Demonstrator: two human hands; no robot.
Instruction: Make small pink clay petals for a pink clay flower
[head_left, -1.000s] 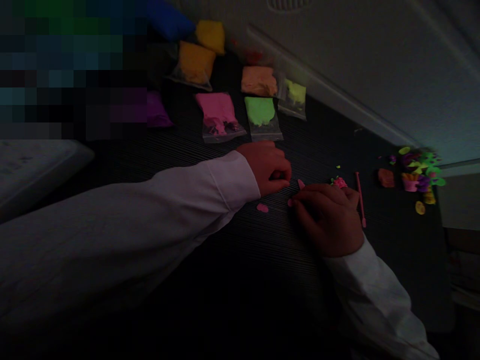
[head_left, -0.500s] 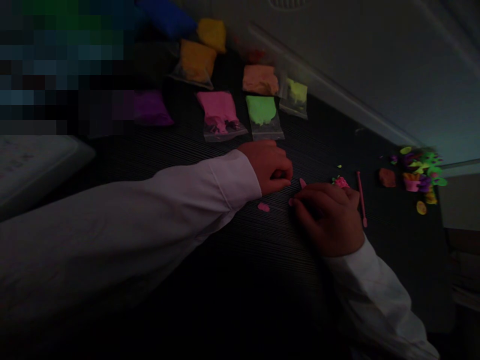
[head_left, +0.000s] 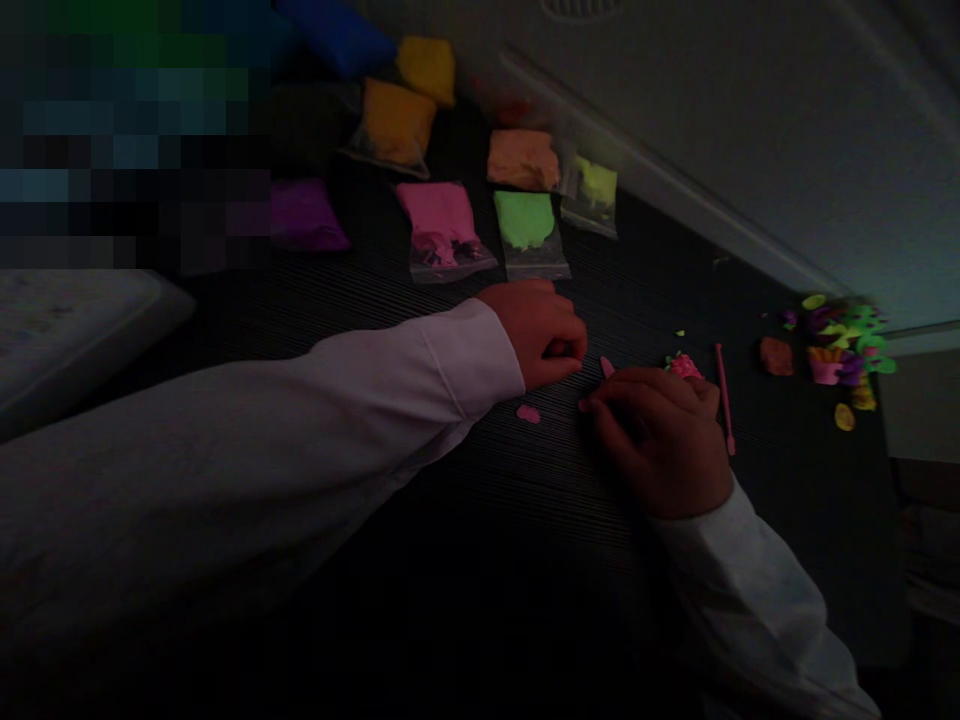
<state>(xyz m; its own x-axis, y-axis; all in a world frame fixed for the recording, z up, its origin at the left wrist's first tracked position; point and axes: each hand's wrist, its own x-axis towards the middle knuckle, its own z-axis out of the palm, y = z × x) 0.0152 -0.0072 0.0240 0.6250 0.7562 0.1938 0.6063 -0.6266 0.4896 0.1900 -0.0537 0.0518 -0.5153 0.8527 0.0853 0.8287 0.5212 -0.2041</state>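
My left hand (head_left: 534, 335) rests on the dark table with its fingers curled in and the thumb near the index finger; whatever lies inside is hidden. To its right, my right hand (head_left: 664, 435) is closed in a pinch, fingertips down at the table on a small pink piece of clay (head_left: 583, 405). A pointed pink strip (head_left: 607, 367) sticks out beyond those fingers, partly covered. Between the hands, nearer to me, lies a flat pink clay piece (head_left: 528, 413) with a scalloped outline. Behind my right hand a pink clay flower (head_left: 682, 367) with green bits is half hidden.
A thin pink modelling tool (head_left: 725, 400) lies right of my right hand. Farther right are a brown lump (head_left: 775, 356) and a cluster of colourful clay shapes (head_left: 844, 345). Bags of pink (head_left: 439, 215), green (head_left: 525, 220) and orange (head_left: 396, 120) clay lie toward the wall.
Hardly anything differs. Both hands keep their places and finger positions; the whole view has shifted very slightly.
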